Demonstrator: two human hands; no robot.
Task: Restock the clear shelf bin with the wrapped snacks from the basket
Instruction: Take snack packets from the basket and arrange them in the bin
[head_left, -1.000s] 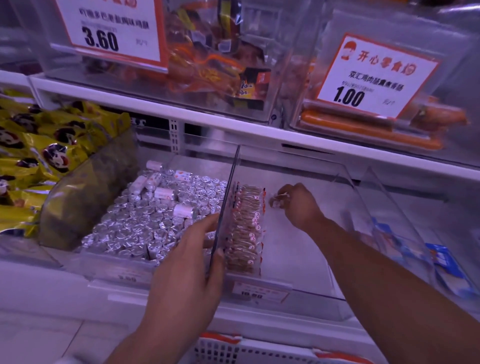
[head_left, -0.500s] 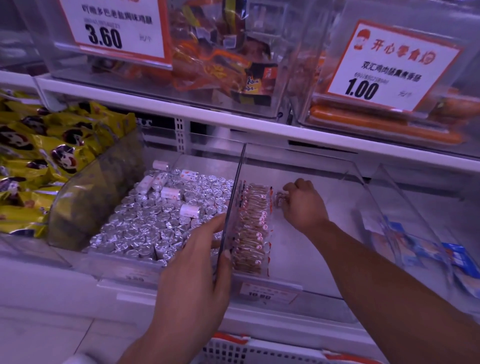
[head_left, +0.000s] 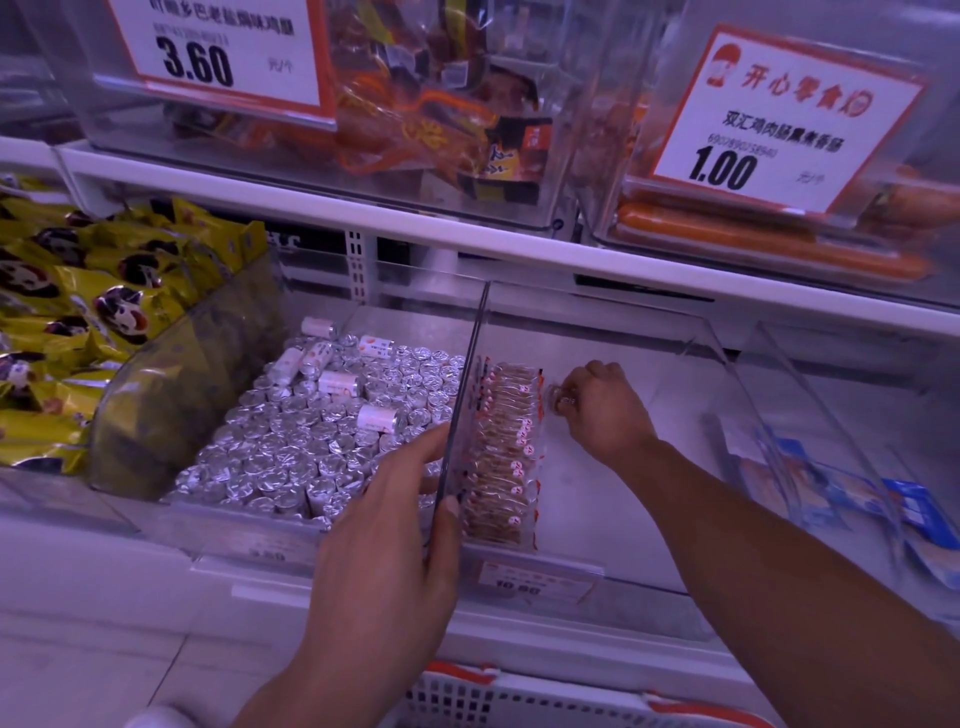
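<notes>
A clear plastic shelf bin (head_left: 649, 467) is seen on the lower shelf, w/ a row of clear-wrapped brown snacks w/ red print (head_left: 501, 457) stood on edge along its left wall. That thin clear divider wall (head_left: 462, 410) is gripped by the left hand (head_left: 387, 566), thumb inside the bin, fingers curled over on the far side. One small clear-wrapped snack (head_left: 558, 400) is pinched in the right hand (head_left: 602, 410), held just beside the back end of the row. The neighbouring bin is packed w/ silver foil-wrapped rolls (head_left: 311, 436). A white plastic basket w/ orange trim (head_left: 519, 696) is partly visible at bottom edge.
</notes>
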